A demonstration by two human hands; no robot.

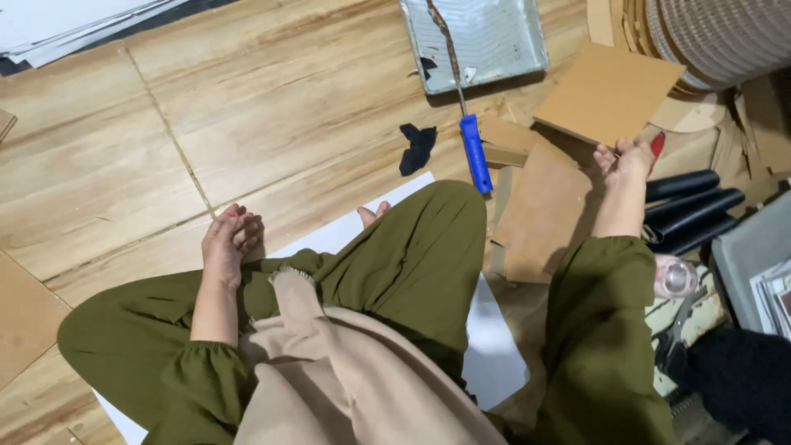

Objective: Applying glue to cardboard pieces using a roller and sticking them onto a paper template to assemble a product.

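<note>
I sit on a wooden floor in olive green clothes with a beige scarf hanging down. My right hand (624, 159) reaches out to the right and grips the near edge of a square brown cardboard piece (608, 92), held just above other cardboard sheets (540, 213). My left hand (230, 241) rests on the floor by my left knee, fingers bent down, holding nothing. A white sheet (497, 334) lies under my legs, and a toe (372, 214) shows on its far edge.
A grey paint tray (494, 37) lies ahead, with a blue-handled roller (475, 153) reaching out of it. A black scrap (418, 146) lies nearby. Black rolls (694, 206), scissors (681, 323) and a wire-coil spool (718, 33) crowd the right. White papers (66, 23) lie at the far left.
</note>
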